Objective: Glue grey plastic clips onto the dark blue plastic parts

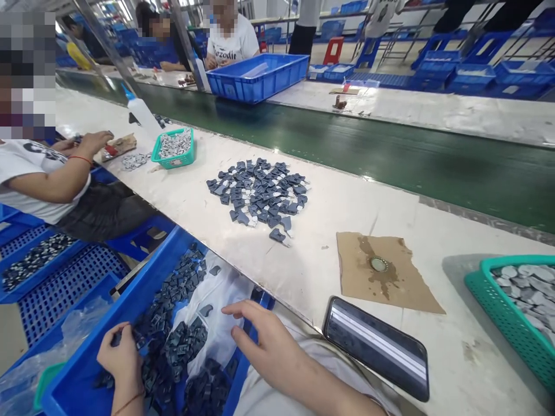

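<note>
My left hand (121, 353) is over a blue bin (97, 341) of dark plastic pieces (186, 341), its fingers closed on one dark piece. My right hand (260, 338) hovers at the bin's right side, thumb and fingers apart, holding nothing. A white plastic bag (221, 294) lies among the pieces, with a few dark pieces on it. On the table, a pile of dark pieces (264, 193) with small light parts is spread beyond the bin.
A phone (376, 348) lies at the table edge (303, 315), near stained cardboard (403, 283) with a small round cap (379, 264). Green baskets (498, 306) (173, 162) hold pale pieces. A bottle (143, 115) stands farther back. A co-worker (56, 173) sits left; a green belt (347, 144) runs beyond.
</note>
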{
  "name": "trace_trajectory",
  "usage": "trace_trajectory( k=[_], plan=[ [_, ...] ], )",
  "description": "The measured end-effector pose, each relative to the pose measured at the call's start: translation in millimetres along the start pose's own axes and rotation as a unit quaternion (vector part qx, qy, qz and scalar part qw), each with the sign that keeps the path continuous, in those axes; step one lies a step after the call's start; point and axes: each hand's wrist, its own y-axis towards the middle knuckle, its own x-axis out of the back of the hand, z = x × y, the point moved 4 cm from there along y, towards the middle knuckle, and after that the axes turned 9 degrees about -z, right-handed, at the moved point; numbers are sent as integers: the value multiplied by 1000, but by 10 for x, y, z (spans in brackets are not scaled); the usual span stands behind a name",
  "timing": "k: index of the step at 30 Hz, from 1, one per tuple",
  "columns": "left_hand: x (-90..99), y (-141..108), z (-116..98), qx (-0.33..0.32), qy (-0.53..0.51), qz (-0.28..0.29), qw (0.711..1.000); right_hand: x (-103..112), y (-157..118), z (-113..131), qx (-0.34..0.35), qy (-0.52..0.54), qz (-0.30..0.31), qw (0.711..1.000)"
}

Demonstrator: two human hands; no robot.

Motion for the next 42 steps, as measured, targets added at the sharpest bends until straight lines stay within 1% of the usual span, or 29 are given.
trace_trajectory(
  k=[2, 4, 5, 7, 9, 10, 11, 12, 14, 16, 17, 18, 19, 20, 22, 23, 25, 28, 30, 32, 34, 37, 40, 42],
  plan=[
    [-37, -161, -439, -54, -42, 16, 998, 142, -86, 79, 38, 47, -59, 996],
    [-152, -464, -1022, -144, -95, 73, 982, 352, -143, 118, 58, 92, -155, 982],
    [-232, -673, -1348, -200, -122, 114, 966, 471, -157, 119, 58, 108, -211, 970],
    [-418, -1175, -1992, -310, -168, 206, 913, 705, -156, 91, 41, 126, -313, 941],
    [-601, -1694, -2535, -408, -202, 288, 842, 916, -128, 41, 15, 135, -383, 914],
    [-683, -1923, -2743, -450, -210, 320, 807, 1011, -111, 12, 2, 137, -404, 904],
    [-755, -2115, -2903, -485, -212, 343, 776, 1102, -96, -19, -12, 138, -416, 899],
    [-816, -2262, -3018, -514, -207, 358, 751, 1190, -85, -50, -28, 133, -421, 897],
    [-905, -2421, -3135, -556, -191, 374, 717, 1375, -74, -99, -56, 99, -421, 900],
    [-954, -2415, -3152, -581, -176, 376, 700, 1569, -39, -105, -79, 20, -402, 912],
    [-973, -2361, -3143, -587, -170, 372, 698, 1664, 6, -87, -87, -39, -380, 920],
    [-996, -2281, -3129, -590, -162, 364, 703, 1753, 79, -58, -92, -109, -350, 926],
    [-1028, -2180, -3116, -587, -151, 351, 714, 1828, 184, -27, -99, -191, -307, 927],
    [-1075, -2067, -3104, -580, -135, 335, 730, 1889, 321, 0, -108, -272, -256, 921],
    [-1213, -1842, -3089, -560, -94, 300, 766, 1979, 669, 17, -137, -410, -151, 889],
    [-1299, -1748, -3088, -552, -73, 288, 779, 2015, 869, 18, -143, -432, -123, 882],
    [-1483, -1619, -3097, -546, -36, 279, 789, 2051, 1283, 8, -131, -448, -84, 880],
    [-1708, -1538, -3134, -553, 1, 281, 784, 2047, 1788, -47, -86, -467, -29, 880],
    [-1798, -1505, -3165, -557, 19, 281, 781, 2035, 1996, -80, -50, -478, -2, 877],
    [-1855, -1442, -3191, -557, 34, 279, 781, 2014, 2132, -93, -15, -485, 10, 874],
    [-1901, -1321, -3204, -551, 51, 272, 787, 1965, 2249, -80, 16, -488, 11, 872],
    [-1987, -1036, -3199, -537, 74, 258, 800, 1816, 2460, -17, 55, -486, -6, 872],
    [-2098, -727, -3193, -532, 85, 252, 804, 1625, 2697, 66, 78, -478, -20, 874],
    [-2147, -557, -3195, -529, 84, 246, 808, 1536, 2817, 114, 84, -471, -20, 878]
  ],
)
